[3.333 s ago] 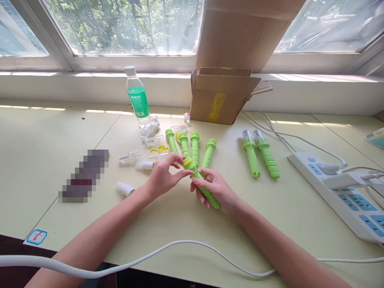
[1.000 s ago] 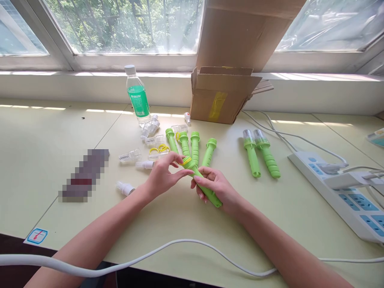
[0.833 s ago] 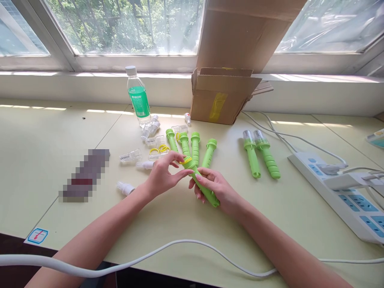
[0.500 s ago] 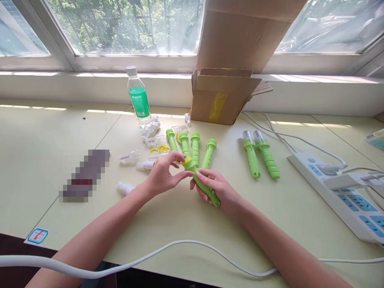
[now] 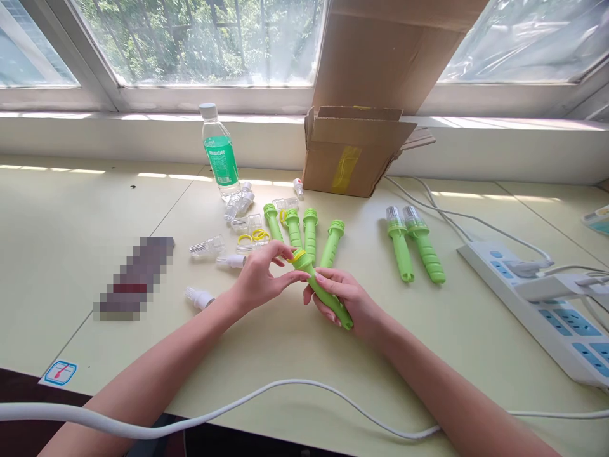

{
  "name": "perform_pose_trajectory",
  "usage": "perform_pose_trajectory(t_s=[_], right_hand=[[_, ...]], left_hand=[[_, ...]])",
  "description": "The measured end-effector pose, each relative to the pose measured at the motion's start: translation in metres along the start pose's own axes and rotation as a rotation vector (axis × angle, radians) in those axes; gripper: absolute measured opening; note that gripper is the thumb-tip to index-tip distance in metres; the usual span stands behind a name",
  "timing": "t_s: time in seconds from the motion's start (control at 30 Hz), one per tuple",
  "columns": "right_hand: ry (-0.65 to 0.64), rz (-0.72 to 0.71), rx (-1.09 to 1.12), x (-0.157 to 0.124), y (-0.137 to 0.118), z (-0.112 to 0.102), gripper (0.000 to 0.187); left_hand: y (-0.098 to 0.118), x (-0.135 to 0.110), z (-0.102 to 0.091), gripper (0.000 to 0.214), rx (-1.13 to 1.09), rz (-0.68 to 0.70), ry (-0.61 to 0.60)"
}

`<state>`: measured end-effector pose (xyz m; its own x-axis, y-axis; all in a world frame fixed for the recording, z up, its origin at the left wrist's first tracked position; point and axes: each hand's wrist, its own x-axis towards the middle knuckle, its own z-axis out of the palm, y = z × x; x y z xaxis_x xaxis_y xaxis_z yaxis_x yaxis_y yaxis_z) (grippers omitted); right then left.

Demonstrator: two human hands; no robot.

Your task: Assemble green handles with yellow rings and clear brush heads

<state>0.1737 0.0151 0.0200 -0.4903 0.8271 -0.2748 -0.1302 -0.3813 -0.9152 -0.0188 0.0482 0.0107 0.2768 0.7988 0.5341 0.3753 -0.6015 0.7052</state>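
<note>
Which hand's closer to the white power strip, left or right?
Right: the right hand, gripping the green handle, is left of the power strip; the left hand, at its yellow ring, is farther left.

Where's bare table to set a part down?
Bare: between right hand, power strip and two capped handles; also left of the pixelated item. Crowded: between bottle, box and left hand, with clear caps, yellow rings, green handles.
</note>
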Motion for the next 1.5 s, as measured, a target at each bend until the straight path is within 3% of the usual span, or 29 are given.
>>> perform_pose_trajectory(t_s=[0.17,0.3,1.03,1.33,1.5], right_hand=[[0.017,-0.01,0.022,0.0008,0.0024,-0.0006,0.025],[0.069,-0.022,0.006,0.0008,0.0028,-0.0003,0.033],[0.018,-0.054,-0.025,0.0011,0.0017,0.0018,0.032],[0.06,-0.026,-0.068,0.0003,0.0027,0.003,0.033],[0.161,-0.022,-0.099,-0.0007,0.0036,0.0065,0.029]], left_hand=[[0.0015,-0.0004,-0.0007,0.033,-0.042,0.021,-0.057],[0.0002,-0.0003,0.0001,0.03,-0.057,-0.009,-0.085],[0.0019,-0.0006,-0.0004,0.025,0.054,-0.001,0.023],[0.0024,-0.0024,0.0029,0.027,0.046,-0.013,0.028],[0.0026,-0.0023,0.0035,0.026,0.033,-0.022,0.022]])
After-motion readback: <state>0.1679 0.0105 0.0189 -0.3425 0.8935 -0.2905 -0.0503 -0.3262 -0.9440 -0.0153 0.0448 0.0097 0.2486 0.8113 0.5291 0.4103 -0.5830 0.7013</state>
